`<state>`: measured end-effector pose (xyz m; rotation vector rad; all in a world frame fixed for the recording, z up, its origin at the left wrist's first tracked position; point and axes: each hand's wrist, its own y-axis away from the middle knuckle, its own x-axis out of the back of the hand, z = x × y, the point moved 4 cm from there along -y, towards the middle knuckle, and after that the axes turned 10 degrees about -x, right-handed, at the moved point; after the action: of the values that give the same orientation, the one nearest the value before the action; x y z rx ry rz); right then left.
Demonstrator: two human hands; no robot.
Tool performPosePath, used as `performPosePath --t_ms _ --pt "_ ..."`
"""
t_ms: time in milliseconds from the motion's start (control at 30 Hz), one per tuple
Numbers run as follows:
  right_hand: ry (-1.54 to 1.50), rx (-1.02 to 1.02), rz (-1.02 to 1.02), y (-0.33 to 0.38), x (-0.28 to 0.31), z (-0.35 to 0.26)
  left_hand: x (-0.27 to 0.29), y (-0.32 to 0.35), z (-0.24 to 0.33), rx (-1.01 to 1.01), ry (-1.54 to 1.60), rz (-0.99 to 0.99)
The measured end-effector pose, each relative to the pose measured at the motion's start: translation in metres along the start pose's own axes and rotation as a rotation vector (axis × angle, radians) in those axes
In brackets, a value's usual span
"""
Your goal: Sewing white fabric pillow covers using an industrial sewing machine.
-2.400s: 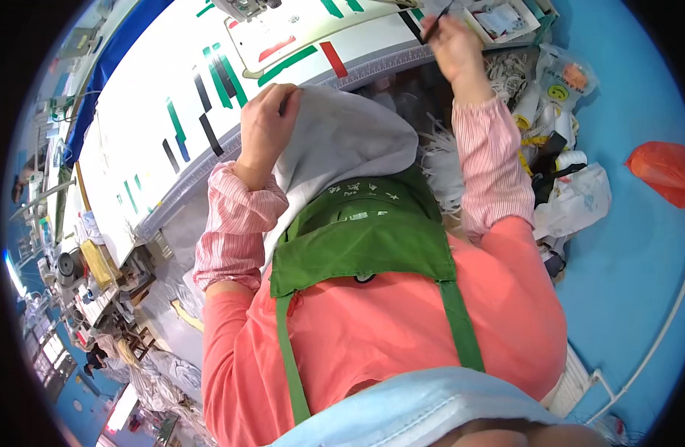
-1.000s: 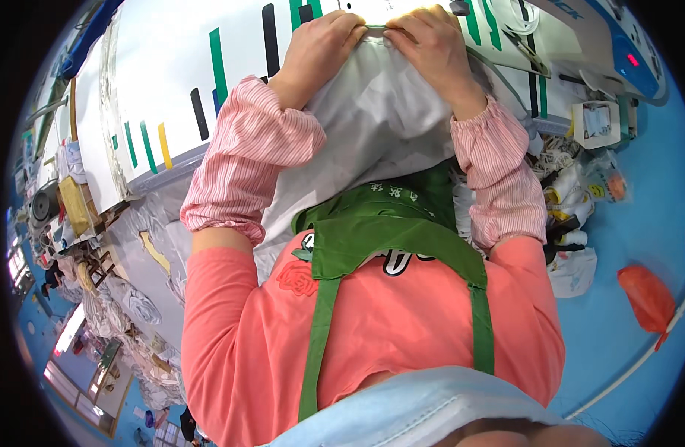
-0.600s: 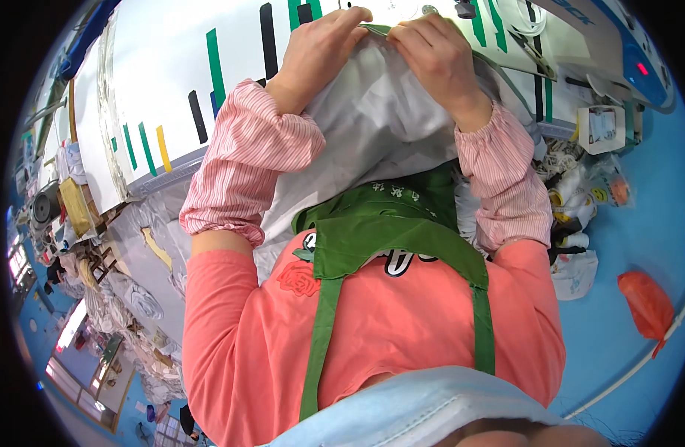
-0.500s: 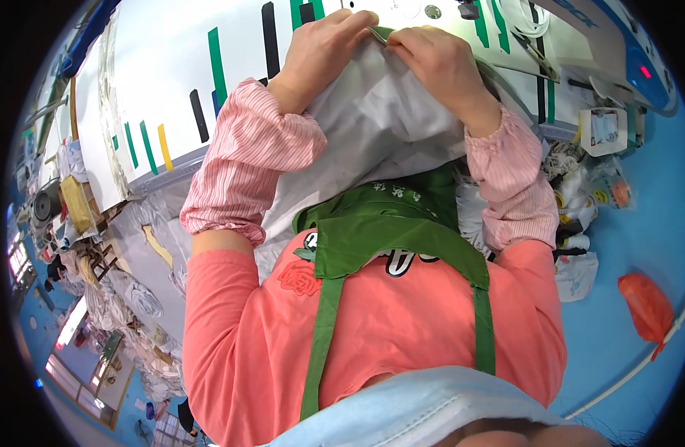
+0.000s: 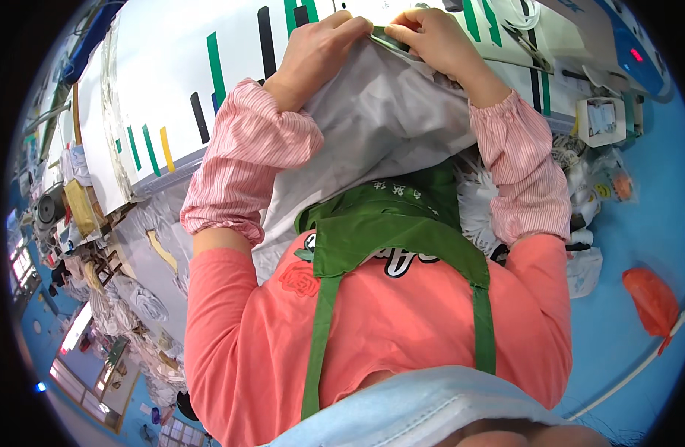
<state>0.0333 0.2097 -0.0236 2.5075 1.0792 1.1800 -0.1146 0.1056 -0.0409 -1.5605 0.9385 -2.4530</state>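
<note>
A pale grey-white cloth (image 5: 387, 112) hangs from the table's edge down over my lap, with a green strip (image 5: 391, 39) along its upper edge. My left hand (image 5: 320, 56) is closed in a pinch on that edge, left of the strip. Just to the right, my right hand (image 5: 443, 46) grips the same edge, thumb and forefinger pressed at the green strip and the other fingers curled over the cloth. A short stretch of green shows between the two hands. The fingertips are partly cut off from clear view.
The white tabletop (image 5: 163, 74) carries green, black and yellow tape strips. A blue-and-white machine housing (image 5: 633, 45) stands at the upper right, near a small white box (image 5: 603, 121). An orange-red bag (image 5: 650, 302) lies on the blue floor; piled fabric (image 5: 137, 294) lies at left.
My right hand has moved slightly up and to the right, and its wrist has turned. More of the green strip shows beside it. My left hand has hardly moved.
</note>
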Motion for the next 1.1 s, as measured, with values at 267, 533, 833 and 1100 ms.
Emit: performPosePath --t_ms 267,533,833,1100 --pt "-0.004 0.182 0.222 -0.013 0.006 0.012 0.005 -0.023 0.008 0.018 -0.063 -0.165" --pt "1.023 0.475 0.488 -0.097 -0.03 0.077 -0.008 -0.039 -0.014 -0.173 -0.137 -0.196" --pt "-0.439 0.155 0.155 -0.052 -0.008 0.056 -0.006 -0.034 -0.036 -0.21 -0.011 -0.044" --pt "-0.873 0.01 -0.295 -0.05 -0.022 0.095 0.002 -0.042 -0.03 -0.179 -0.097 -0.223"
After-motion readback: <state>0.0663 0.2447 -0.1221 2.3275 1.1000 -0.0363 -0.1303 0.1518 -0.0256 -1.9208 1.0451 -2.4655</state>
